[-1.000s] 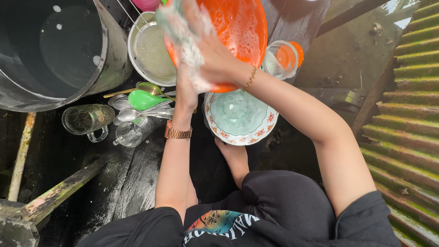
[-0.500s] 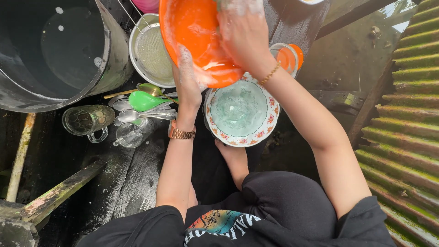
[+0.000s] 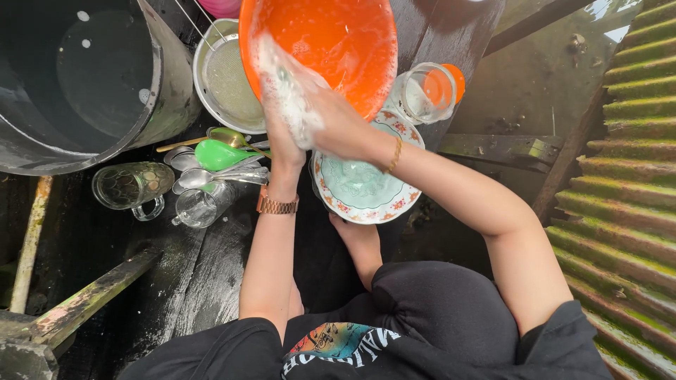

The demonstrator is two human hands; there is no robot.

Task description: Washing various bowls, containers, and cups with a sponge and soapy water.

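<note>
Gripping the orange plastic basin by its near rim with the left hand closed around it, the right hand pressing soapy foam inside, above the floral plate: likely light, stiff, slippery when soaped, best held at the rim.

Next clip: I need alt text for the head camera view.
Seen from above, a soapy right hand rubs inside a round orange plastic basin steadied by the left hand, over a floral-rimmed ceramic plate. Clear glass mugs, metal spoons and a large dark metal drum lie left.
</note>
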